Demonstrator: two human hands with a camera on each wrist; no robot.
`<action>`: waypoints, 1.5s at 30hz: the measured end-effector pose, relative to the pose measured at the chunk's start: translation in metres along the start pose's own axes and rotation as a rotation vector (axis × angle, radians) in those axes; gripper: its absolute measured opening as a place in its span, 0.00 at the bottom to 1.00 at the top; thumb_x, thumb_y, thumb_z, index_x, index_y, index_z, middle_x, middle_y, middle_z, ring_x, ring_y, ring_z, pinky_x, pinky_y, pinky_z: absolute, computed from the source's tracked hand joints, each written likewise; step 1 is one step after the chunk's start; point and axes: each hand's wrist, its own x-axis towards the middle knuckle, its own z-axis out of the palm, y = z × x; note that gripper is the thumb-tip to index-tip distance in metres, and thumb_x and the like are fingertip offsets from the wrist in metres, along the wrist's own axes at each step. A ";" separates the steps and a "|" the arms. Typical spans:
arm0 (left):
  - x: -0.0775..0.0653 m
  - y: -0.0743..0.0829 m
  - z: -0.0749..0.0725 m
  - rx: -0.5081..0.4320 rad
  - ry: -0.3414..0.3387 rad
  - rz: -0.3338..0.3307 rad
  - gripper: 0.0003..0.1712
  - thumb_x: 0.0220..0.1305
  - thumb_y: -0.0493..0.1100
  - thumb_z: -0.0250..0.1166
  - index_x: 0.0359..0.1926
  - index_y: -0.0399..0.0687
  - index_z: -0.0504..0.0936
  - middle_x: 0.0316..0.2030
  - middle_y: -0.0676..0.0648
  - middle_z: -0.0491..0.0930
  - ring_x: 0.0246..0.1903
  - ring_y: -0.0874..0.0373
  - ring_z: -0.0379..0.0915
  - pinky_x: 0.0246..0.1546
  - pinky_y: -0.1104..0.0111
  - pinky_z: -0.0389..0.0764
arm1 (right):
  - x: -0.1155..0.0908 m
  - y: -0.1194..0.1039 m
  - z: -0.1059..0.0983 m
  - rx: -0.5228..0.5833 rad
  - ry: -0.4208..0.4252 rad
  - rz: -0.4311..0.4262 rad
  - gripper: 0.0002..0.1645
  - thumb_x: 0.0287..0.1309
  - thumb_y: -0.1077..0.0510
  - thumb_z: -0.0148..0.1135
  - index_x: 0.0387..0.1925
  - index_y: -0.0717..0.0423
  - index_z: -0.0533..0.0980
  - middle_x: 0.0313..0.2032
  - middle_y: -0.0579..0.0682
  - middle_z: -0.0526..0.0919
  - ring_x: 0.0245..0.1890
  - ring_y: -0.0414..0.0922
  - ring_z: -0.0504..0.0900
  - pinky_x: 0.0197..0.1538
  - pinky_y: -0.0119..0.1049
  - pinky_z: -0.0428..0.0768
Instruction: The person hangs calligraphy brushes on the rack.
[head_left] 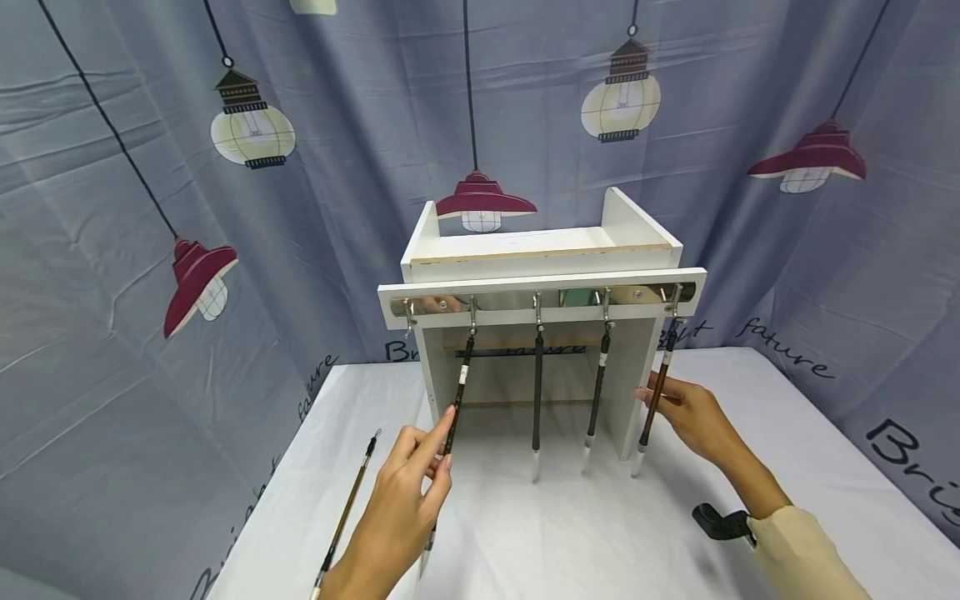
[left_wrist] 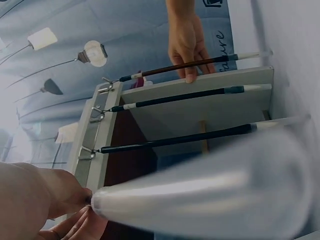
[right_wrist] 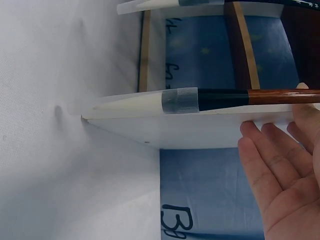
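In the head view, my left hand (head_left: pixel 401 500) pinches the dark handle of a calligraphy brush (head_left: pixel 462 371) hanging from the rack's second hook. Its clear-capped tip (left_wrist: pixel 210 185) looms blurred in the left wrist view. On the far right hook hangs a brown-handled brush (head_left: pixel 660 383). My right hand (head_left: pixel 693 417) is at this brush, thumb against the handle's far side and fingers loosely extended, as the right wrist view shows. Between them hang two dark brushes, a middle one (head_left: pixel 537 392) and another (head_left: pixel 597 387), both with clear caps.
A white shelf unit (head_left: pixel 540 267) carries the metal hook strip (head_left: pixel 510 302); its leftmost hook (head_left: pixel 409 312) holds no brush. Another brush (head_left: pixel 348 504) lies on the white table (head_left: pixel 570 550) at the left. A patterned curtain (head_left: pixel 360 208) hangs behind.
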 end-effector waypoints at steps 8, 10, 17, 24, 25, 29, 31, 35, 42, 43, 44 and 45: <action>-0.002 -0.003 0.006 0.028 -0.008 -0.040 0.37 0.69 0.25 0.65 0.76 0.47 0.72 0.40 0.53 0.70 0.36 0.66 0.75 0.29 0.76 0.77 | 0.000 -0.001 0.000 0.005 -0.004 0.001 0.39 0.77 0.39 0.59 0.67 0.70 0.75 0.71 0.70 0.72 0.64 0.71 0.78 0.62 0.69 0.78; -0.003 -0.004 0.007 0.042 -0.002 -0.041 0.37 0.68 0.25 0.66 0.76 0.46 0.73 0.39 0.54 0.69 0.35 0.67 0.73 0.28 0.77 0.76 | 0.000 -0.001 0.000 0.004 -0.008 0.008 0.40 0.77 0.39 0.59 0.68 0.70 0.75 0.71 0.70 0.71 0.65 0.71 0.77 0.62 0.69 0.78; -0.004 -0.007 0.012 0.059 0.007 -0.040 0.37 0.68 0.25 0.66 0.76 0.47 0.73 0.39 0.55 0.68 0.32 0.69 0.67 0.26 0.78 0.73 | 0.001 -0.001 0.001 0.005 -0.016 0.021 0.41 0.77 0.37 0.58 0.68 0.71 0.74 0.72 0.71 0.70 0.67 0.72 0.75 0.64 0.70 0.76; -0.007 -0.014 0.020 0.081 0.030 -0.022 0.39 0.67 0.23 0.67 0.76 0.48 0.72 0.40 0.54 0.68 0.31 0.69 0.67 0.25 0.79 0.73 | 0.001 -0.002 0.001 0.000 -0.012 0.012 0.41 0.77 0.38 0.58 0.68 0.71 0.74 0.72 0.71 0.70 0.66 0.72 0.76 0.63 0.70 0.77; -0.007 -0.016 0.022 0.090 0.040 -0.010 0.39 0.67 0.23 0.67 0.76 0.48 0.73 0.40 0.53 0.69 0.32 0.69 0.68 0.25 0.80 0.74 | 0.001 -0.002 0.000 -0.001 -0.011 0.011 0.41 0.77 0.38 0.58 0.68 0.70 0.74 0.72 0.71 0.70 0.66 0.72 0.76 0.63 0.70 0.77; -0.009 -0.024 0.031 0.141 0.082 0.033 0.40 0.65 0.23 0.69 0.76 0.48 0.73 0.41 0.52 0.71 0.33 0.67 0.74 0.27 0.81 0.74 | 0.001 -0.003 0.000 0.002 -0.009 0.011 0.41 0.77 0.38 0.58 0.69 0.70 0.74 0.71 0.71 0.71 0.65 0.72 0.77 0.63 0.70 0.77; -0.010 -0.027 0.035 0.162 0.090 0.040 0.40 0.65 0.24 0.69 0.76 0.49 0.72 0.41 0.51 0.72 0.34 0.66 0.76 0.29 0.82 0.76 | 0.001 -0.002 0.000 0.002 -0.007 0.011 0.41 0.77 0.38 0.58 0.69 0.70 0.74 0.71 0.71 0.72 0.65 0.71 0.77 0.63 0.70 0.77; -0.011 -0.033 0.044 0.165 0.086 0.026 0.40 0.67 0.26 0.69 0.77 0.50 0.71 0.42 0.49 0.73 0.35 0.65 0.77 0.31 0.81 0.79 | 0.001 -0.001 0.001 -0.001 -0.005 0.008 0.40 0.77 0.38 0.58 0.68 0.70 0.74 0.71 0.70 0.72 0.65 0.71 0.77 0.63 0.70 0.77; -0.008 -0.041 0.055 0.127 0.071 -0.012 0.37 0.71 0.29 0.67 0.77 0.47 0.67 0.43 0.49 0.74 0.36 0.63 0.77 0.31 0.75 0.82 | 0.000 0.000 0.002 -0.002 0.000 0.007 0.39 0.77 0.38 0.58 0.67 0.69 0.76 0.71 0.70 0.71 0.65 0.71 0.77 0.63 0.70 0.77; -0.007 -0.042 0.057 0.119 0.067 -0.016 0.37 0.71 0.29 0.67 0.77 0.46 0.67 0.44 0.49 0.74 0.37 0.62 0.78 0.32 0.75 0.83 | 0.000 0.000 0.002 -0.002 0.002 0.005 0.39 0.77 0.38 0.58 0.67 0.69 0.76 0.71 0.71 0.71 0.65 0.71 0.77 0.63 0.70 0.77; -0.006 -0.043 0.058 0.110 0.063 -0.021 0.36 0.71 0.29 0.67 0.77 0.45 0.67 0.44 0.48 0.75 0.38 0.61 0.78 0.33 0.73 0.84 | 0.000 0.001 0.002 -0.001 0.003 0.004 0.39 0.77 0.38 0.58 0.67 0.69 0.76 0.71 0.71 0.71 0.65 0.72 0.77 0.62 0.70 0.78; -0.004 -0.044 0.060 0.105 0.061 -0.021 0.36 0.71 0.29 0.67 0.76 0.44 0.67 0.45 0.48 0.75 0.39 0.60 0.79 0.35 0.73 0.85 | -0.001 0.001 0.002 -0.001 0.005 0.001 0.39 0.77 0.38 0.58 0.67 0.69 0.76 0.71 0.71 0.71 0.65 0.72 0.77 0.62 0.70 0.78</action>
